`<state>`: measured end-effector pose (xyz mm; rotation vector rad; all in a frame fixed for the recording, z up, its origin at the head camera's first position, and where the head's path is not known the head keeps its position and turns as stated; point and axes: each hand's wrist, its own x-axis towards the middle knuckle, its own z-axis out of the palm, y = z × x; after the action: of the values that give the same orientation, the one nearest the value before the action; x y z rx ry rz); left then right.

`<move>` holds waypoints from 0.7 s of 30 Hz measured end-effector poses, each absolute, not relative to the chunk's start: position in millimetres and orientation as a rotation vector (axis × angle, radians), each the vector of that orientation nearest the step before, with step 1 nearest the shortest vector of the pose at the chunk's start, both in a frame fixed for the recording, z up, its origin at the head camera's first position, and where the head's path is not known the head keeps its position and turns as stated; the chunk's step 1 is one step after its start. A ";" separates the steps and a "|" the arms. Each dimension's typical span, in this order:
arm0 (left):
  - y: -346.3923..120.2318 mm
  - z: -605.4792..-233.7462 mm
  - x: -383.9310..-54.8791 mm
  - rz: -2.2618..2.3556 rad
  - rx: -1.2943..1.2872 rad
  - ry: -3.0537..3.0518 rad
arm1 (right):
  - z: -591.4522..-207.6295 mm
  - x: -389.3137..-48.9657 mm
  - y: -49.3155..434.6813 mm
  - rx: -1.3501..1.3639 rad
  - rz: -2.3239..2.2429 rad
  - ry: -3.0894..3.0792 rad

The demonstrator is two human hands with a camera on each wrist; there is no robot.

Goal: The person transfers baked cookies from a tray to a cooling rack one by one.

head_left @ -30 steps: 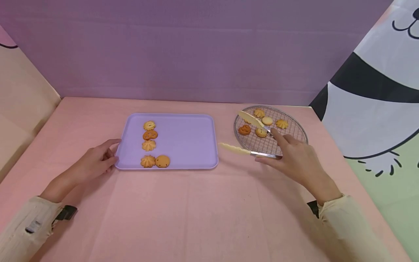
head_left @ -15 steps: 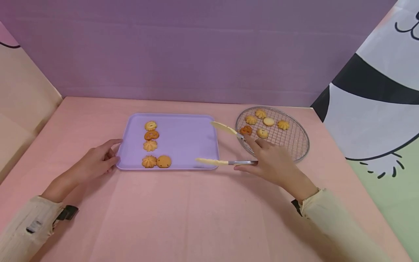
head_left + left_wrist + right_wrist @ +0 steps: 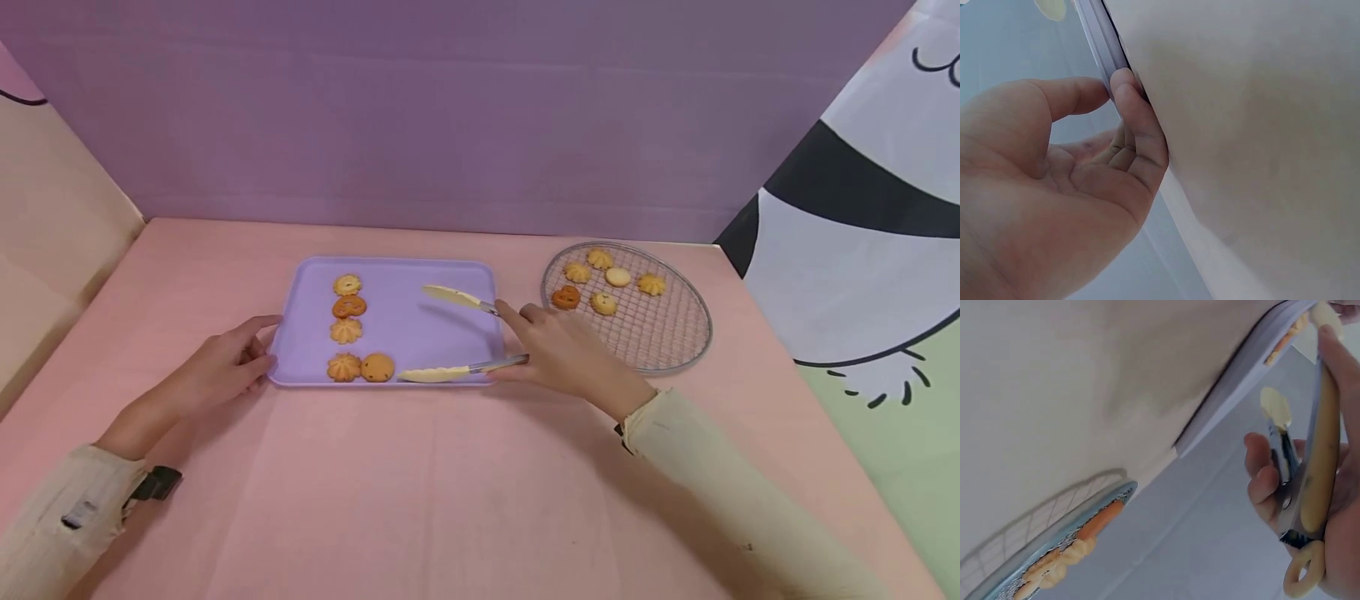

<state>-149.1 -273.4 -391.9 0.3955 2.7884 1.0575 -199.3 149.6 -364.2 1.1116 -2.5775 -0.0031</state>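
Note:
A lilac tray (image 3: 405, 273) lies on the pink table. Its left rim is pinched by my left hand (image 3: 213, 375), thumb against one side and fingertips against the other in the left wrist view. My right hand (image 3: 562, 350) grips tongs (image 3: 437, 375) with pale yellow tips and metal arms. The tips are spread apart over the tray's right half, with nothing between them. Down the tray's left side run a ring cookie (image 3: 347, 285), a pretzel (image 3: 349, 307) and a flower-shaped cookie (image 3: 346, 331). Near the front rim another flower-shaped cookie (image 3: 343, 367) touches a round brown cookie (image 3: 377, 367).
To the right, a round wire rack (image 3: 663, 337) carries several cookies, among them a pretzel (image 3: 566, 297), a pale round cookie (image 3: 617, 277) and a flower-shaped cookie (image 3: 651, 284). A purple wall (image 3: 450, 125) stands behind the table.
My right hand has moved left with the spread tongs, from above the wire rack to above the tray. The left hand stays at the tray's left rim.

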 end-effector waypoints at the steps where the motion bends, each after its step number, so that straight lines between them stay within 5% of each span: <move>1: -273.3 -392.1 -149.3 1.056 0.395 2.788 | -365.0 -201.2 147.1 1.123 -0.008 -2.581; 21: -274.2 -391.7 -151.7 1.028 0.380 2.786 | -368.4 -205.5 97.4 1.259 -0.071 -2.581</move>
<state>-151.7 -274.2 -391.7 0.3800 2.7861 1.0285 -205.5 97.4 -368.4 1.2591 -2.5814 -0.0709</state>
